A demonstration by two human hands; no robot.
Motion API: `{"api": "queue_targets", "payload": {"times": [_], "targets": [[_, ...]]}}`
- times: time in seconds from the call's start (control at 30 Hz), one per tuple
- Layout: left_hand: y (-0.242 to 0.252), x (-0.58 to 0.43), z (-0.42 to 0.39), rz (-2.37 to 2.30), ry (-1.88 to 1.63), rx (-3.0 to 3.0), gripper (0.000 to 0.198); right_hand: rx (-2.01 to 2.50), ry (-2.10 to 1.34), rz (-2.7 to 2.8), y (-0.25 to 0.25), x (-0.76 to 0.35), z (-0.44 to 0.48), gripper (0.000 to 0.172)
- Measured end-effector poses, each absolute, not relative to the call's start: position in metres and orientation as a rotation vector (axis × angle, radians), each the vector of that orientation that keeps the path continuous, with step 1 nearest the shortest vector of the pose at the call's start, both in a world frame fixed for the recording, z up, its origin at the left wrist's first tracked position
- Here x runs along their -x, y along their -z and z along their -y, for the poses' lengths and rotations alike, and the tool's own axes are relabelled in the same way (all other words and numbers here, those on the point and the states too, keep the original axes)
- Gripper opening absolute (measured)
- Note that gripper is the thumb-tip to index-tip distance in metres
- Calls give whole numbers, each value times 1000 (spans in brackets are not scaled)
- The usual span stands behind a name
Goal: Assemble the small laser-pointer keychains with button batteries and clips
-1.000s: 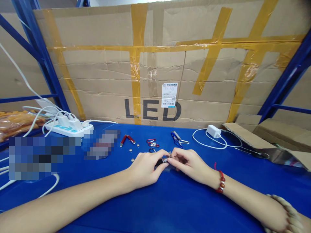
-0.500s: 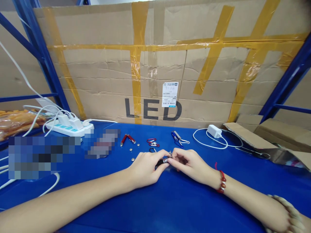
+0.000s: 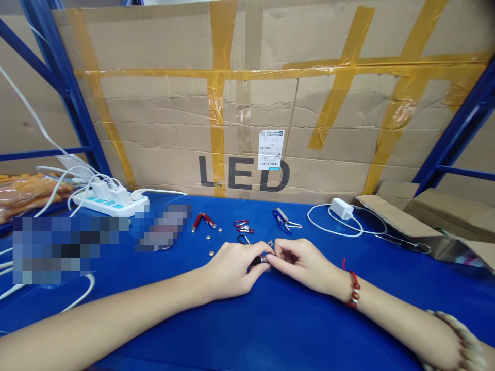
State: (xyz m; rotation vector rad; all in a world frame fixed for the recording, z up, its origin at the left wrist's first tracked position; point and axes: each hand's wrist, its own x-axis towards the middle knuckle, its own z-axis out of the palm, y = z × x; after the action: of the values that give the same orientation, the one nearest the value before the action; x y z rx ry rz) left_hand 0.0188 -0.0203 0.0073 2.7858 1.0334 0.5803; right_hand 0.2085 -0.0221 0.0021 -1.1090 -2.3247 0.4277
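A small black flashlight [image 3: 264,259] with a silver end lies between my two hands, just above the blue table. My left hand [image 3: 232,267] is closed around its black body with thumb and fingers. At the silver end, the thumb and forefinger of my right hand [image 3: 302,262] pinch it; whether they hold a further small part is hidden. Just behind the hands sit a black carabiner clip [image 3: 244,239] and a small silver metal piece [image 3: 270,242]. Button cells [image 3: 211,253] lie scattered left of the clip.
Further back are red flashlight tubes [image 3: 203,220], red carabiners [image 3: 242,226] and blue and silver tubes with clips [image 3: 284,220]. A white charger [image 3: 341,208] with cable lies right, near an open carton [image 3: 390,216]. A power strip [image 3: 112,204] stands left. A large LED carton [image 3: 174,118] walls the back.
The flashlight and my fingertips have shifted slightly down and toward me. The small silver piece and the black clip behind my hands now show more fully.
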Motion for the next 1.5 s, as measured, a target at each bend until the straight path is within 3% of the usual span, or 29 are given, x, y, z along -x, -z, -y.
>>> {"api": "queue_targets", "payload": {"times": [1.5], "targets": [[-7, -18, 20, -1034, -552, -2819, 19, 1141, -438, 2350, -2, -209, 23, 38]]}}
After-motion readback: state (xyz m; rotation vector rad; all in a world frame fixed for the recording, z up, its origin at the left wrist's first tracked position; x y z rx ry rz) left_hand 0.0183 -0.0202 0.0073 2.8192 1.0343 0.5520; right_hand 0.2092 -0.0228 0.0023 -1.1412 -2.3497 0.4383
